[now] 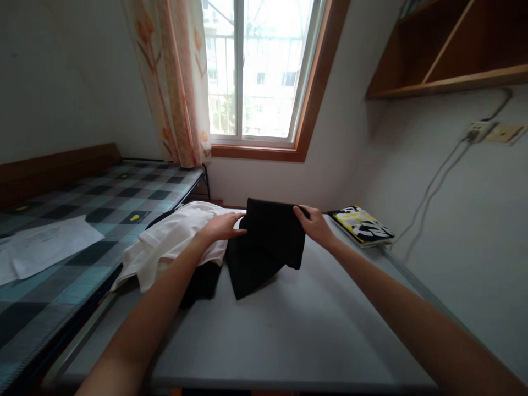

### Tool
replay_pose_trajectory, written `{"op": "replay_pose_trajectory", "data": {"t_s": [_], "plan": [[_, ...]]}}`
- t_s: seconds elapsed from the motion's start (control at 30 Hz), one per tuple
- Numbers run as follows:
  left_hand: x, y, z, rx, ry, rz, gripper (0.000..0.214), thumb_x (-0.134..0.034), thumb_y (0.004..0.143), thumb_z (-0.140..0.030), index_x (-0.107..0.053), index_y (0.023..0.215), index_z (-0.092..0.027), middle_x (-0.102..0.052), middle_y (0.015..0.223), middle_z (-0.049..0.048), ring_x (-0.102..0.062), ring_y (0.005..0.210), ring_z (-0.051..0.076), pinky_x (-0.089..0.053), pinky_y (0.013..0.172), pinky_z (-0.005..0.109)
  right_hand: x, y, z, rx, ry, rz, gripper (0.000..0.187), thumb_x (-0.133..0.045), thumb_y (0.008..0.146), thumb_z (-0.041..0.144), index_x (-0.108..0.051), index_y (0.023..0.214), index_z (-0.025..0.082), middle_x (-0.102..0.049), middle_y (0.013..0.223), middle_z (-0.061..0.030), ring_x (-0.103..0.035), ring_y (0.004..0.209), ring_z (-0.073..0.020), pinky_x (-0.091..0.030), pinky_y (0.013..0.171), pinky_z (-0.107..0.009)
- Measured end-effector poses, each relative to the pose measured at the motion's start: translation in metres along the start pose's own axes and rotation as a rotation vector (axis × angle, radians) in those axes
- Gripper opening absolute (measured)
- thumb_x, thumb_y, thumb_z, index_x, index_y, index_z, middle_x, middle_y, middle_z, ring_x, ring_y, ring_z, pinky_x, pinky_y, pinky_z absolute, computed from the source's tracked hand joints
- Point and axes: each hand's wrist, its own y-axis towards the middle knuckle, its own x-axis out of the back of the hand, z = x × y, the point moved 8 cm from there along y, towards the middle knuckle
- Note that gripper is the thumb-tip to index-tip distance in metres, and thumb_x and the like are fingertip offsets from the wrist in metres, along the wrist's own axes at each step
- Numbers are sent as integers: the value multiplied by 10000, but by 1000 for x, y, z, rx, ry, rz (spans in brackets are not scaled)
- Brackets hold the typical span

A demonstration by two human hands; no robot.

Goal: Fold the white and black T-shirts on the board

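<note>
A black garment (272,225), partly folded, is lifted off the grey-white tabletop in front of me; one lower part of it hangs down to the surface. Whether it is trousers, shorts or a top, I cannot tell. My right hand (315,224) pinches its upper right corner, thumb on the near side. At the left edge, my left hand (225,226) has its thumb against the cloth and its fingers partly behind it. Beneath my left wrist lies a loose heap with a white garment (165,236) on top and black cloth (202,283) under it.
A folded black, white and yellow patterned cloth (363,224) sits at the table's (280,341) far right, by the wall. Left stands a bed with a checked mattress (160,192) and papers (49,247). A wooden shelf (445,82) overhangs the right; cables (433,181) hang below.
</note>
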Motion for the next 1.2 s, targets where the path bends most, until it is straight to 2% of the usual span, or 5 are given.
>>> {"op": "replay_pose_trajectory", "data": {"t_s": [0.23, 0.53, 0.8, 0.93, 1.2], "plan": [[-35, 13, -4, -129, -34, 91, 680, -653, 807, -373, -409, 1424, -228, -526, 1373, 94, -560, 1183, 234, -410, 991, 288, 33, -7, -80, -189, -433, -29, 290, -535, 837, 241, -674, 1075, 152, -669, 982, -124, -630, 907, -234, -462, 876, -352], [-71, 14, -42, -303, -2, 71, 339, -603, 848, -390, -662, 1131, -212, -524, 1395, 105, -523, 1241, 262, -394, 1040, 364, -52, -48, -60, 26, -441, 535, 634, -694, 758, 446, -555, 1321, 193, -582, 1294, -153, -592, 1125, -288, -466, 949, -382], [-103, -3, -91, -560, -23, 65, 907, -403, 693, 42, -198, 1517, -280, -376, 1527, 23, -177, 1463, 231, -239, 1127, 463, -30, -27, -73, -173, -555, 225, 414, -438, 898, 236, -578, 1288, 242, -705, 1113, -99, -666, 946, -253, -493, 792, -335], [-97, -2, -94, -578, -4, -5, 803, -410, 705, 40, -380, 1447, -265, -541, 1389, 35, -353, 1362, 247, -264, 1109, 440, 13, -20, -75, -219, -701, -9, 431, -397, 888, 188, -575, 1281, 195, -677, 1109, -147, -611, 968, -294, -463, 809, -385], [-83, -1, -101, -630, -29, -89, 330, -456, 810, -87, -675, 1031, -195, -658, 1097, 65, -525, 1108, 214, -379, 1023, 351, -33, -45, -58, 372, -794, 296, 659, -560, 755, 100, -504, 1386, 284, -436, 1423, -111, -363, 1260, -333, -323, 1024, -476]]}}
